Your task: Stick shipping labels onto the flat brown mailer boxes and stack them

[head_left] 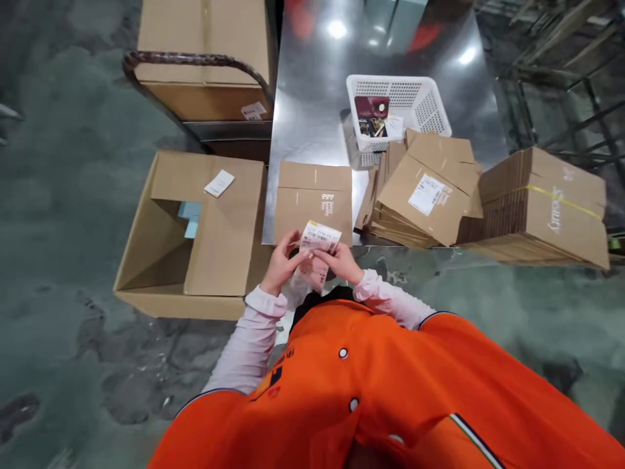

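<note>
The left hand pinches the left side of a printed label between thumb and curled fingers; the right hand grips its right side, thumb lying across the paper. Both hands are partly closed and close together, thumbs nearly meeting. The label is held up in front of the body, just by the near edge of the metal table, and a pinkish sheet hangs beneath it; whether the two are joined is hard to tell.

Right beyond the fingers, a flat carton lies on the table, its near end reaching the front edge. To its right, just beside it, a fanned stack of folded cartons pokes slightly over that edge, and further right stands a bundle bound with yellow strap. A white basket sits behind the stack, with bare metal to its left and behind it. Left of the table, an opened box stands close against its side. Bare floor spreads further left.
</note>
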Demonstrator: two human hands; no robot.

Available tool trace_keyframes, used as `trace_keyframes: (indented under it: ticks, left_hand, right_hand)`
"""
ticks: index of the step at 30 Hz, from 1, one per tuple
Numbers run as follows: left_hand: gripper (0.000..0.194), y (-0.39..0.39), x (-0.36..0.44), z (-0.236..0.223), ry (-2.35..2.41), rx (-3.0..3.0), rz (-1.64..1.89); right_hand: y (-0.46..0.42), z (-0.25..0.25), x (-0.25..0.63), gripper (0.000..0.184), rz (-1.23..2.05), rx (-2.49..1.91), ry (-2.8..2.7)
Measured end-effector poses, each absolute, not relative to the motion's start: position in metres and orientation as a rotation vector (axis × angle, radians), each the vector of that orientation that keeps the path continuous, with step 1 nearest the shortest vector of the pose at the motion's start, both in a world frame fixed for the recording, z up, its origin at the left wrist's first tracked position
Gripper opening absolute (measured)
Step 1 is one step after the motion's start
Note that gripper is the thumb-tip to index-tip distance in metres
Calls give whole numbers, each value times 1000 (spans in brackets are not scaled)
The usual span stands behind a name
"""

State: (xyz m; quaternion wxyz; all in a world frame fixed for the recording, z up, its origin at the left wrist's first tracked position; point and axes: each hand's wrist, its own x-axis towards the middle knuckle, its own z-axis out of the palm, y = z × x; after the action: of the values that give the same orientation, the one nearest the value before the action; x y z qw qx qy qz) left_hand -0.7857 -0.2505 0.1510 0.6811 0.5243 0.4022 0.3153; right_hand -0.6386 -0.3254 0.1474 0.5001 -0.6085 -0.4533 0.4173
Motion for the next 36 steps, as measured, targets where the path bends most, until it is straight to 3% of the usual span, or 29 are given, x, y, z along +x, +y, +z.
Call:
trace_keyframes:
  ticks: [4,8,11,15,18,20,24,28,30,33,36]
  left_hand:
    - [39,-251,-785,139,931,1081,748]
    - [42,-265,-771,123,901,981,827]
    - [37,-273,-763,115,1006,1019,894]
    - [46,-268,-753,106,1218,1018,1031]
    - [34,-255,-749,92,1148,946,933]
    - [46,-251,-753,77,1042,877,775]
    - [55,-280,-779,44,1109,760,577]
    - [52,-331,-823,34,1196,697,437]
    - [54,-338,-840,42,1208,672,436]
    - [58,-304,-846,60,1240,696,614]
    - [54,-236,-826,76,1252,851,844]
  right_hand:
    - [-311,161,-614,53,1099,-1558,-1174]
    - [-300,171,-604,28,976,-1741,-1375]
    - [-302,169,-608,25,871,-1771,-1421]
    - [-291,157,-609,21,762,-1756,-1349]
    - [-254,138,-597,14,636,-1762,-1350]
    - [-220,123,-584,12,548,-1850,-1331]
    - [-161,100,-560,24,383,-2162,-1284]
    - [-146,90,-564,69,213,-2287,-1664]
    - [-163,85,-578,79,193,-2150,-2028]
    - [-217,78,-599,79,315,-1719,-2474]
    - [-274,79,-601,59,503,-1477,-2549]
